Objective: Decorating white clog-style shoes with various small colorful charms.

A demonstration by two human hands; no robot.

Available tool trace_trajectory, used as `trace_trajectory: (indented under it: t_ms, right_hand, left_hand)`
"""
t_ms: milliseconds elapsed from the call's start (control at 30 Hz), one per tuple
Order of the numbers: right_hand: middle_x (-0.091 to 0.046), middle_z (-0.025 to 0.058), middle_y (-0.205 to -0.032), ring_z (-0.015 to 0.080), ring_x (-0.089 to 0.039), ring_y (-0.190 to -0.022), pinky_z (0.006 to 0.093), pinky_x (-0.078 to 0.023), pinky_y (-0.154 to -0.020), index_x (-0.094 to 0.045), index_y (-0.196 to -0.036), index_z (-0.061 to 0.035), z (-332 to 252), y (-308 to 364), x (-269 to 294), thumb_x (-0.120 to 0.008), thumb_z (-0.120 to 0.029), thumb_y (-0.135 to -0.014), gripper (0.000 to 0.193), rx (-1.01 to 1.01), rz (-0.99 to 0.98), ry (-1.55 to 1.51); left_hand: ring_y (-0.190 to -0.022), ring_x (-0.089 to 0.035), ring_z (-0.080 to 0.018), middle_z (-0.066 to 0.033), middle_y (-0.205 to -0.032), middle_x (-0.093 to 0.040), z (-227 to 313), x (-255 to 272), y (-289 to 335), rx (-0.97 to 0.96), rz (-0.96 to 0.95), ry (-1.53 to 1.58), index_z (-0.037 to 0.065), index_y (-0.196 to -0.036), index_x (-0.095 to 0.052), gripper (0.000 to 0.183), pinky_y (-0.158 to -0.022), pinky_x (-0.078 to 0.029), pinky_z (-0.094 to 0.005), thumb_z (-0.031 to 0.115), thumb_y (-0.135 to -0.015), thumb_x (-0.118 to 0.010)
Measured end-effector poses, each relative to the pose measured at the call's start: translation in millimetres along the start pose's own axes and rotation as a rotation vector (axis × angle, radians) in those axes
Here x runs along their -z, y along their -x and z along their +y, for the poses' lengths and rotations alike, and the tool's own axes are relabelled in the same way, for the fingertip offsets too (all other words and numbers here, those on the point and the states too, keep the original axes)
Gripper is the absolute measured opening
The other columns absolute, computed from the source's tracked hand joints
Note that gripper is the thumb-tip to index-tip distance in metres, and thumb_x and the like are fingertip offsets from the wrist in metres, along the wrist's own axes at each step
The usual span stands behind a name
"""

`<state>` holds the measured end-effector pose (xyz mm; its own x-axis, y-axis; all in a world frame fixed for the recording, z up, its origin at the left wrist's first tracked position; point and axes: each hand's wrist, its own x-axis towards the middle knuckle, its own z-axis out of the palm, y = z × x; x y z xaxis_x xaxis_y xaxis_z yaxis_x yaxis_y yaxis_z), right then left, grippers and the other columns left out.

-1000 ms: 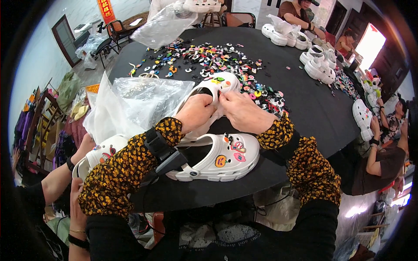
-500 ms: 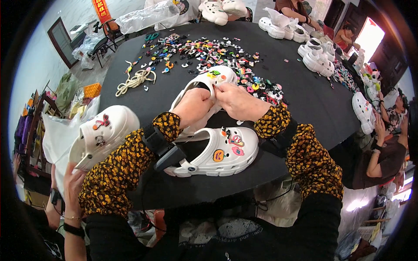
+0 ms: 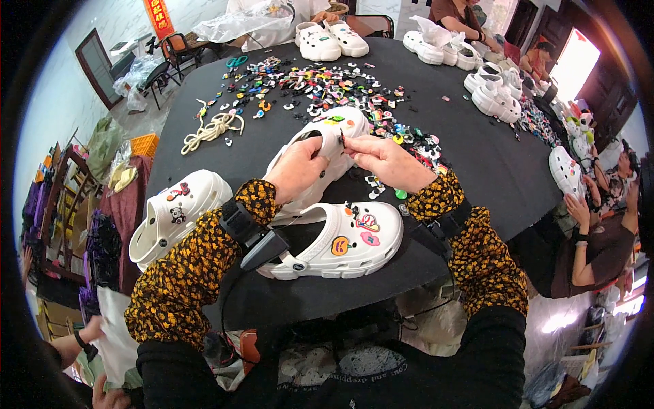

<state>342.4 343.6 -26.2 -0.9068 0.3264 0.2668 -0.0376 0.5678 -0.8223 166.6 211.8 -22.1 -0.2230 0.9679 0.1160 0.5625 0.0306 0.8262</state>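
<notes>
A white clog (image 3: pixel 351 123) with small colourful charms on its toe is held up over the middle of the table. My left hand (image 3: pixel 298 170) is closed on the edge of its opening. Against the side of its upper, my right hand (image 3: pixel 388 162) pinches a small dark shoe charm (image 3: pixel 343 138), mostly hidden by the fingertips. Just below lies a second white clog (image 3: pixel 371 255), toe to the right, with pumpkin, baseball and pink charms. Beside my left forearm stands another white clog (image 3: pixel 194 198) with red and panda charms.
Many loose charms (image 3: pixel 320 85) are spread across the black table (image 3: pixel 470 157). Far left lie a bundle of cream cord (image 3: pixel 214 131) and green-handled scissors (image 3: pixel 237 61). More white clogs (image 3: pixel 319 42) stand along the far and right edges. A co-worker's hand (image 3: pixel 88 330) is at lower left, near white plastic.
A dark charm now shows at my right fingertips, and that hand has shifted slightly right. The co-worker's hand has left the left clog, which now rests on the table. The far clogs are set down.
</notes>
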Motion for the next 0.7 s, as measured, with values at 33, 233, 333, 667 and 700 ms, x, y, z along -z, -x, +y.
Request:
trace_trajectory:
  t_ms: [33,233,333,667,700]
  right_hand:
    - [-0.064,0.0133,-0.114,0.0167,-0.060,-0.105,0.0276,-0.045,-0.092,-0.055,-0.123,0.0042,-0.7,-0.6,-0.6,-0.055,-0.005,-0.089,0.036,-0.031,0.031,-0.044]
    - [-0.069,0.0105,-0.088,0.0137,-0.064,-0.079,0.0274,-0.050,-0.073,-0.067,-0.101,0.0031,-4.4,-14.1,-0.2,-0.066,-0.008,-0.079,0.024,-0.120,0.197,-0.097]
    - [-0.068,0.0110,-0.082,0.0153,-0.064,-0.075,0.0292,-0.050,-0.069,-0.066,-0.092,0.0038,-4.4,-19.1,-0.7,-0.067,-0.009,-0.076,0.020,-0.097,0.215,0.025]
    - [-0.066,0.0188,-0.079,0.0301,-0.066,-0.074,0.0374,-0.051,-0.067,-0.063,-0.089,0.0033,-6.3,-19.6,-1.4,-0.062,-0.012,-0.077,0.019,0.021,0.267,0.257]
    - [-0.066,0.0193,-0.080,0.0319,-0.066,-0.075,0.0385,-0.051,-0.067,-0.063,-0.088,0.0028,-7.8,-19.2,-1.4,-0.061,-0.012,-0.077,0.019,0.024,0.269,0.303]
  left_hand:
    - [-0.083,-0.061,-0.0226,-0.0160,-0.090,-0.064,-0.8,-0.4,-0.3,-0.024,0.000,0.009,-0.003,-0.108,-0.059,0.029,-0.076,-0.047,-0.0339,0.008,-0.083,-0.051]
    - [-0.081,-0.057,-0.0168,-0.0084,-0.088,-0.062,1.6,-0.9,0.9,-0.038,0.009,-0.057,-0.003,-0.108,-0.058,0.028,-0.075,-0.046,-0.0319,0.006,-0.083,-0.053]
    - [-0.081,-0.056,-0.0163,-0.0082,-0.088,-0.061,5.1,-0.1,2.4,-0.055,0.012,-0.060,-0.003,-0.109,-0.058,0.028,-0.075,-0.046,-0.0316,0.005,-0.082,-0.052]
    - [-0.085,-0.055,-0.0159,-0.0089,-0.093,-0.060,1.0,-0.8,-0.6,0.010,-0.018,0.118,-0.002,-0.111,-0.058,0.032,-0.077,-0.046,-0.0306,0.002,-0.081,-0.050]
    - [-0.086,-0.056,-0.0160,-0.0089,-0.094,-0.061,0.8,-0.9,-0.8,0.012,-0.015,0.112,-0.002,-0.112,-0.058,0.032,-0.077,-0.046,-0.0306,0.002,-0.081,-0.050]
